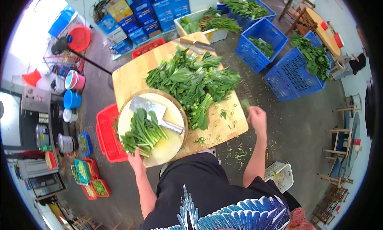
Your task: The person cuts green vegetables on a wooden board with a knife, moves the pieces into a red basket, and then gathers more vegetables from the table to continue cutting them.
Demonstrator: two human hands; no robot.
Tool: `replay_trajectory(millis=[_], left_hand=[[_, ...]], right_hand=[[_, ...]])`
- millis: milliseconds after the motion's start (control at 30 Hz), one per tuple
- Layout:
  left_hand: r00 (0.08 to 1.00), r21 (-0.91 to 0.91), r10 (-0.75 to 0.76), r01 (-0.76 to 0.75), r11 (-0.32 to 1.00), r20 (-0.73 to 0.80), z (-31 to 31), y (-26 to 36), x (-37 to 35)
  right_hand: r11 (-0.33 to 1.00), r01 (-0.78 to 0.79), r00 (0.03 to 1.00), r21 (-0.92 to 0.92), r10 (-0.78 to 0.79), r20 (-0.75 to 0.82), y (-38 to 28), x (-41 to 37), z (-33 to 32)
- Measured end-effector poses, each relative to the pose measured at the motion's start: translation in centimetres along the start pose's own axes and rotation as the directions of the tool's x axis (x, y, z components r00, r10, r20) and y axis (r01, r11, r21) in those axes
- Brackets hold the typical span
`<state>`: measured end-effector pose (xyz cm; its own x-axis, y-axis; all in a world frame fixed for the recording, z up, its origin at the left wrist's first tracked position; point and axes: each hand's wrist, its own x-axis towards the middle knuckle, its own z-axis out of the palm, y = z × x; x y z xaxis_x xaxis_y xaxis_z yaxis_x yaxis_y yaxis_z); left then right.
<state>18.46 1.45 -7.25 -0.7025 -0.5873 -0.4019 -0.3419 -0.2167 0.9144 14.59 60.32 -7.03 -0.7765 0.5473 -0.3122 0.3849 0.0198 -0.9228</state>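
Observation:
A bunch of leafy greens (140, 128) lies on the round chopping board (173, 108), partly over a cleaver (153, 107) whose handle points right. My left hand (137, 161) is at the board's near-left edge, its fingers closed on the lower end of this bunch; some fingers are hidden. Past the table's right edge, my right hand (257, 118) is raised with its fingers bent together. A small, blurred green leaf (245, 104) shows at its fingertips. A large heap of leafy greens (195, 80) covers the middle of the wooden table (129, 76).
Knives (197, 43) lie at the table's far edge. A red basket (109, 130) stands left of the board. Blue crates (261, 44) with greens stand at the right, and a white basket (281, 176) sits on the floor. Scraps (239, 154) litter the floor.

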Motion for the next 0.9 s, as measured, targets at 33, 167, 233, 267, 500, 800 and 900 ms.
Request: replay_trajectory(millis=[33,167,233,267,500,800,900], left_hand=[[0.995,-0.105,-0.098,0.096,0.990,-0.016,0.1,0.1,-0.4],[0.977,-0.336,-0.215,0.197,0.921,-0.015,-2.3,-3.3,2.3],[0.973,-0.380,-0.226,0.227,0.896,0.049,-3.3,-4.3,2.7],[0.977,-0.334,-0.207,0.210,0.919,0.043,-3.7,-4.8,3.1],[0.986,0.021,-0.148,0.146,0.989,0.079,-1.4,-2.2,3.0],[0.947,-0.246,-0.251,0.296,0.923,0.199,0.0,-0.7,1.5],[0.952,-0.360,-0.284,0.307,0.881,0.115,-0.1,-1.2,0.3]], right_hand=[[0.993,-0.071,0.989,-0.091,0.081,0.119,0.4,-0.4,-0.5],[0.929,-0.116,0.955,-0.351,0.201,0.217,0.5,-1.5,-2.0],[0.901,-0.096,0.964,-0.423,0.190,0.186,1.7,-1.8,-2.8],[0.890,-0.105,0.964,-0.444,0.200,0.173,2.5,-2.2,-3.2],[0.925,-0.174,0.984,-0.336,0.171,-0.039,8.2,-4.9,-5.5],[0.843,0.221,0.903,-0.490,-0.367,-0.223,9.0,-1.9,-5.1],[0.972,0.176,0.975,-0.158,-0.194,-0.106,9.3,-2.4,-0.8]])
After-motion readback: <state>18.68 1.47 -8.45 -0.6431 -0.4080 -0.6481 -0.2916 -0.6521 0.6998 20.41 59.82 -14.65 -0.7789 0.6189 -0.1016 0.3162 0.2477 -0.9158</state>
